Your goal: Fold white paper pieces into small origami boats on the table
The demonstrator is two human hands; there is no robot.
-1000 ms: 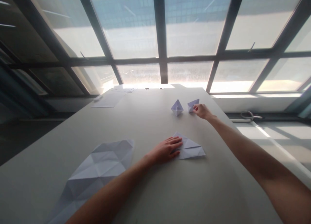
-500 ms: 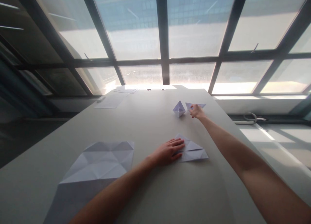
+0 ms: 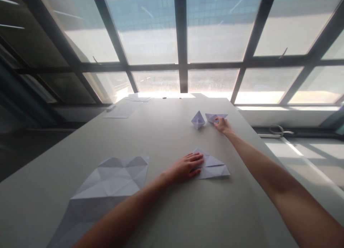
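Observation:
My left hand (image 3: 186, 166) lies flat, fingers stretched out, on the left part of a folded white paper (image 3: 213, 167) in the middle of the grey table (image 3: 161, 140). Far out at the right, my right hand (image 3: 222, 125) pinches the near edge of a flat paper boat (image 3: 215, 117) that rests on the table. A second folded paper shape (image 3: 198, 119), standing up like a small pyramid, sits just left of that boat, apart from my hand.
A large creased, unfolded sheet (image 3: 107, 183) lies at the near left. Several flat sheets (image 3: 122, 111) lie at the far left end by the window. A cable (image 3: 276, 129) rests on the sill to the right. The table's right edge runs close to my right arm.
The paper boat in my right hand has gone from raised and tilted to lying flat on the table. My left hand stays on the folded paper.

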